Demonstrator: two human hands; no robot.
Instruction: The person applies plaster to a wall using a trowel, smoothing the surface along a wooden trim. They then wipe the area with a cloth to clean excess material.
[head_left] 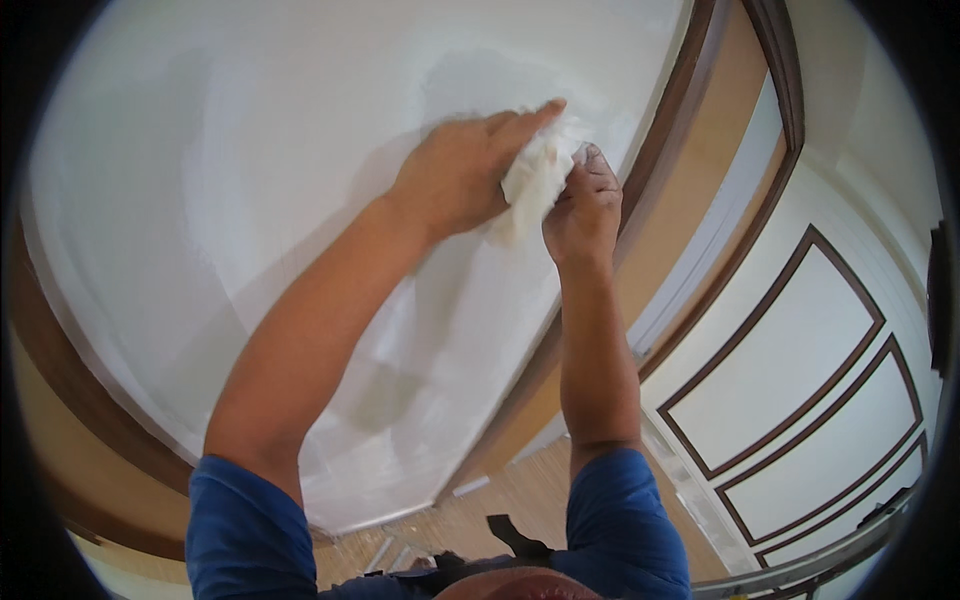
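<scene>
In front of a large white panel (300, 60), both my hands are at a crumpled, off-white cloth (538, 185), partly blurred. My left hand (455, 170) grips it from the left, with the index finger stretched out along its top. My right hand (588, 210) is closed at the cloth's right edge, its fingers curled and pinching; pale smears show on the fingertips. Whether anything else lies inside the bunched cloth is hidden. Grey, damp-looking patches (490, 85) mark the panel behind and beside my hands.
Brown wooden trim (675, 110) frames the panel's right edge, with a tan door frame (690, 190) beyond. White wall panelling with dark mouldings (780, 360) stands at right. Below lie a wooden floor (520, 490) and, at lower right, a metal rail (830, 560).
</scene>
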